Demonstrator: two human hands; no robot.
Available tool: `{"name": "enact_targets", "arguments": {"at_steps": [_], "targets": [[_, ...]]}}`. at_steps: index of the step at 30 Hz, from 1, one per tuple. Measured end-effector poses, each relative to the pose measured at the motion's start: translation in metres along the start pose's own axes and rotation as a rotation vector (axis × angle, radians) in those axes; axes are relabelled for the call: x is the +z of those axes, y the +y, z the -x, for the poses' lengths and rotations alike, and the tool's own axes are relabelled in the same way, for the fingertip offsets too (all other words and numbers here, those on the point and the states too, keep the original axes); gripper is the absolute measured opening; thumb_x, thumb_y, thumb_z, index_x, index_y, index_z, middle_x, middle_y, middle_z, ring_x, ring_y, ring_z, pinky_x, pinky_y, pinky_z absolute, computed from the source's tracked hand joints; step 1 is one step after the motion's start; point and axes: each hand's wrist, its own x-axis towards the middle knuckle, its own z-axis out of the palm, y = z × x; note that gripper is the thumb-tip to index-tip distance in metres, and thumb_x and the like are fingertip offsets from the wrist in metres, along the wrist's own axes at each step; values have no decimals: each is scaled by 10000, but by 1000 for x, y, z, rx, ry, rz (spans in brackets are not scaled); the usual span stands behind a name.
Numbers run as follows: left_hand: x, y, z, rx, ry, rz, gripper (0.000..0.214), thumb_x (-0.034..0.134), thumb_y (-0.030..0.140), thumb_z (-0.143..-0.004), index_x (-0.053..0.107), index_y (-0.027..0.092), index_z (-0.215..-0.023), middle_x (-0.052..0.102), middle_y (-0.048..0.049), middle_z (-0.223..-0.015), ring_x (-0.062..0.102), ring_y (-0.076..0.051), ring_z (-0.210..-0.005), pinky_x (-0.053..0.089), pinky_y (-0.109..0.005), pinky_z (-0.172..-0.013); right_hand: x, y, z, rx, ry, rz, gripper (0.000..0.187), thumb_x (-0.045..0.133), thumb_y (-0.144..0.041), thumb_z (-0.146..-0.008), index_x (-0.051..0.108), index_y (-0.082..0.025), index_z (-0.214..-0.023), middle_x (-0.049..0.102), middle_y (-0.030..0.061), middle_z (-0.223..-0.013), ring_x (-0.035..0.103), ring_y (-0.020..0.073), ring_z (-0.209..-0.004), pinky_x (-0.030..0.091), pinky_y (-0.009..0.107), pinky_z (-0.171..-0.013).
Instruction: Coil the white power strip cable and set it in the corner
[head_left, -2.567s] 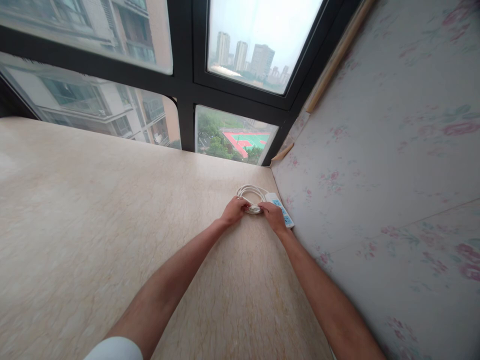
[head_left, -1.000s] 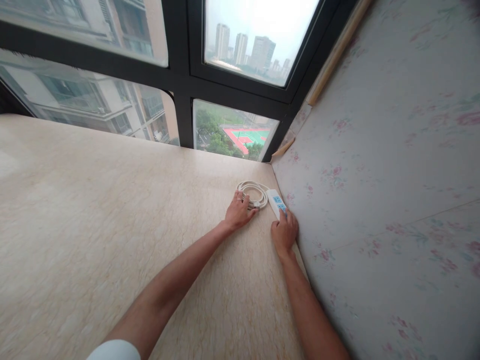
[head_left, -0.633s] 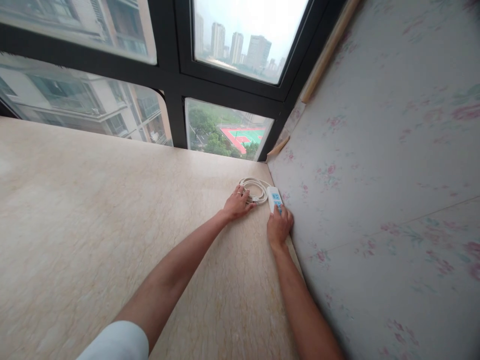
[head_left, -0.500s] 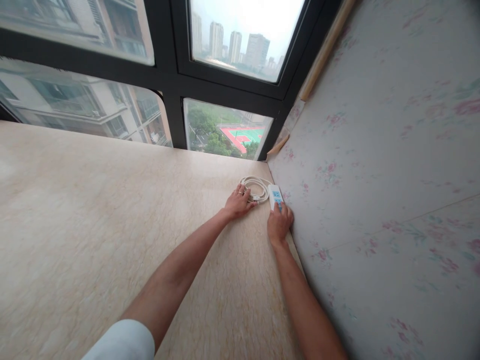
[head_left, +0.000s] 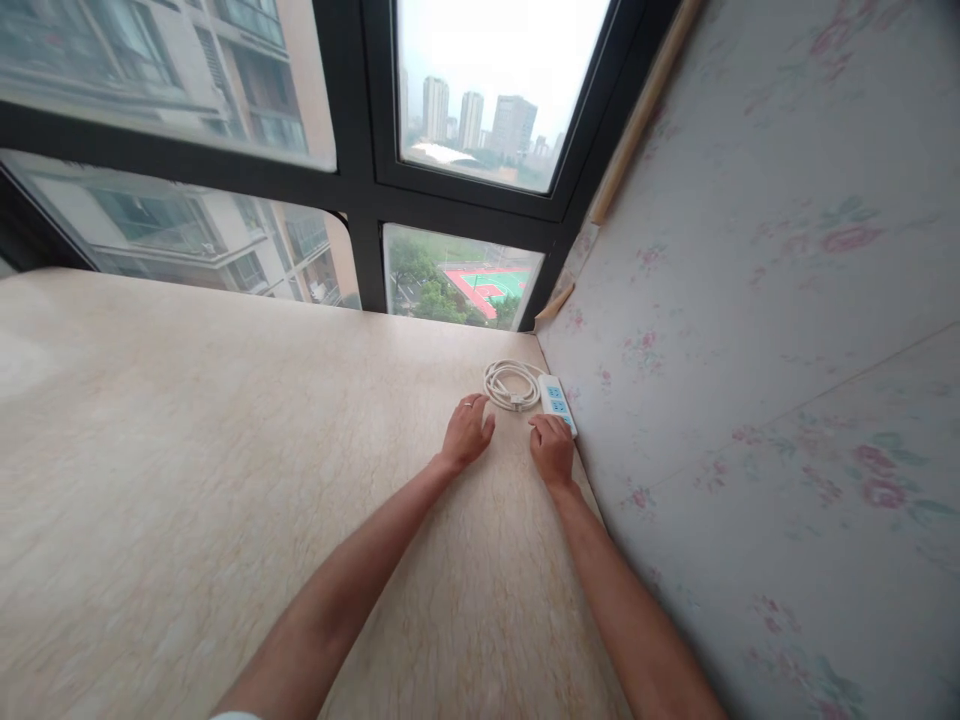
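A white power strip (head_left: 554, 394) with blue socket faces lies along the wall in the corner of the sill. Its white cord (head_left: 493, 385) is wound into a round coil just left of it, the plug resting on the near side of the coil. My left hand (head_left: 468, 432) is empty, fingers apart, a ring on one finger, a little short of the coil. Over the near end of the strip is my right hand (head_left: 553, 448), holding nothing, its fingers bent and pointing left; it hides part of that end.
The marble-patterned sill (head_left: 225, 430) stretches far to the left. Flowered wallpaper covers the wall (head_left: 712, 350) on the right, close beside my right arm. A dark window frame (head_left: 367, 250) closes off the back. Wallpaper peels (head_left: 556, 303) near the corner.
My left hand has come off the coiled cord and drawn back toward me. My right hand has let go of the power strip and shifted slightly nearer. The camera view has tilted up a little.
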Motion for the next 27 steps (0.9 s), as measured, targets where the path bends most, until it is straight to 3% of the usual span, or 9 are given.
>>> {"name": "enact_targets", "arguments": {"at_steps": [4, 8, 13, 17, 22, 27], "targets": [[-27, 3, 35, -80, 3, 108, 241, 470, 168, -875, 598, 155, -1079, 632, -119, -1075, 564, -230, -1078, 458, -386, -964, -8, -6, 4, 64, -1, -118, 234, 445, -92, -801, 669, -159, -802, 700, 94, -852, 597, 217, -865, 437, 357, -864], [-59, -8, 54, -249, -22, 242, 197, 479, 143, -828, 625, 170, -957, 661, -78, -908, 617, -197, -871, 498, -350, -823, -20, -33, 22, 128, 40, -178, 220, 422, -130, -797, 616, -174, -703, 660, 81, -750, 584, 206, -780, 449, 331, -769], [-106, -14, 80, -331, -2, 290, 128, 487, 257, -836, 574, 172, -794, 613, -21, -715, 571, -148, -649, 456, -272, -619, -32, -101, 64, 174, -33, -308, 214, 401, -117, -745, 553, -196, -617, 570, -6, -579, 514, 137, -539, 394, 236, -543], [-140, -5, 114, -432, 28, 386, 228, 527, 364, -819, 461, 197, -679, 507, 24, -630, 482, -125, -582, 385, -245, -559, -35, -164, 91, 280, -237, -551, 208, 399, -114, -708, 531, -200, -572, 518, -29, -515, 465, 121, -489, 345, 225, -508], [-162, 3, 156, -484, 12, 396, 262, 539, 377, -792, 436, 198, -630, 463, 35, -599, 436, -120, -571, 346, -244, -561, -32, -212, 106, 233, -439, -594, 222, 414, -105, -704, 562, -197, -566, 580, -11, -564, 521, 130, -556, 344, 230, -560], [-169, 6, 171, -533, 78, 433, 275, 536, 398, -788, 426, 200, -632, 442, 39, -598, 418, -118, -567, 337, -244, -556, -32, -217, 111, 186, -429, -512, 230, 422, -102, -719, 583, -200, -588, 608, -1, -600, 543, 141, -592, 357, 239, -597]]}}
